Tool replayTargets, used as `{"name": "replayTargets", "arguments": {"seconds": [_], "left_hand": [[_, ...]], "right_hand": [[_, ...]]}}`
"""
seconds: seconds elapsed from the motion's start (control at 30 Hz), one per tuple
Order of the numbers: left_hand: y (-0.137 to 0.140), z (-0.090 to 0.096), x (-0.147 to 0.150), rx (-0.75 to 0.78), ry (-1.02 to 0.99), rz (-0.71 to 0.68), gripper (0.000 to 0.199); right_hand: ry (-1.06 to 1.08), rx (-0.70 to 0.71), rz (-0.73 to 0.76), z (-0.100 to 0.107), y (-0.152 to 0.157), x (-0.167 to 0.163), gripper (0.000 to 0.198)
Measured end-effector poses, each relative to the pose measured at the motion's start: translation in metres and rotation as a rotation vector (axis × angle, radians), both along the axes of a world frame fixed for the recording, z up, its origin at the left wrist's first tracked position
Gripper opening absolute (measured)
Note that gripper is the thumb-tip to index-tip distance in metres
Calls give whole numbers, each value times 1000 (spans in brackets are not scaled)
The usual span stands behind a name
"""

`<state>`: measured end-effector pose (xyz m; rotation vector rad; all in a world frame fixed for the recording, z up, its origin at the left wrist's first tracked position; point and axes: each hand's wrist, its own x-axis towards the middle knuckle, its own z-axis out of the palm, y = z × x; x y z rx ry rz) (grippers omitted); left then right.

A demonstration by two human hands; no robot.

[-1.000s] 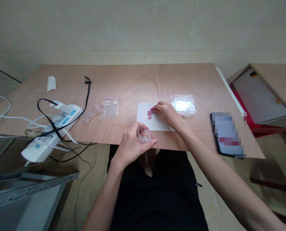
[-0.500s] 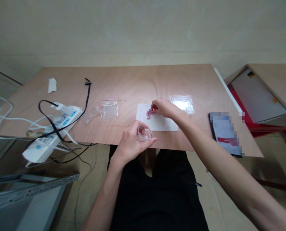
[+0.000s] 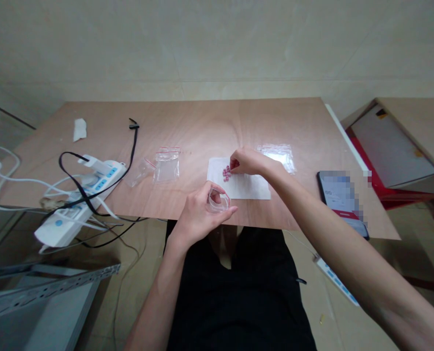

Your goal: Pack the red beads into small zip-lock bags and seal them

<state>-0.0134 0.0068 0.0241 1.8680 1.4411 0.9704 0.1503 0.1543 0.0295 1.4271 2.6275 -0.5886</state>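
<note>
**A:** Nearest you, go.
**B:** Your left hand (image 3: 198,208) grips a clear bag (image 3: 220,206), thumb and fingers curled around it, red-edged mouth held round and open, by the near edge of the bench (image 3: 198,119).
**A:** Handling?
**B:** Thin film by the look: likely light, floppy, a bit slippery. Hold it close to the rim; a hard squeeze would probably fold the mouth.
**A:** Next out?
**B:** White sheet (image 3: 255,192), flat in front of you. Small pink pieces (image 3: 226,175) cluster on its left part. Your right hand (image 3: 245,161) is right at them, fingertips bunched. Pinching one? Can't tell.
**A:** Those pieces?
**B:** Likely light, hard, prone to skitter. Take them by the sides, fingertips only.
**A:** Farther?
**B:** A stack of clear bags (image 3: 283,155), just beyond your right forearm.
</note>
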Motion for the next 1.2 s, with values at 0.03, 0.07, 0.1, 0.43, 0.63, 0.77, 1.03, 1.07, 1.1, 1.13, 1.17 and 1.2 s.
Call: {"name": "replayTargets", "arguments": {"seconds": [0.03,0.07,0.1,0.43,0.63,0.77,1.03,1.07,1.1,1.13,1.17,1.2], "left_hand": [[1,0,0,3,-2,1,30],[2,-1,0,9,-1,5,31],[3,-2,0,20,-1,13,31],[14,-7,13,66,-89,89,33],[14,-4,22,72,-117,65,30],[13,-3,20,81,-122,61,29],[11,-3,18,92,-133,93,30],[11,-3,17,86,-128,96,31],[11,-3,17,81,-125,98,31],[11,-2,17,78,-128,97,31],[11,-2,17,77,-134,95,30],[11,-1,17,81,-143,93,30]], "right_hand": [[10,7,0,-1,-1,0,13],[22,14,-3,-1,-2,1,13],[35,24,-10,0,-4,2,14],[467,43,104,62,-79,13,9],[355,85,181,69,-88,6,16],[372,95,186,71,-91,5,15],[402,98,123,76,-97,-1,15],[407,106,111,76,-98,-2,15],[407,113,103,76,-98,-3,14],[405,121,97,76,-98,-3,13],[404,131,94,75,-99,-4,12],[403,141,96,74,-100,-4,12]]}}
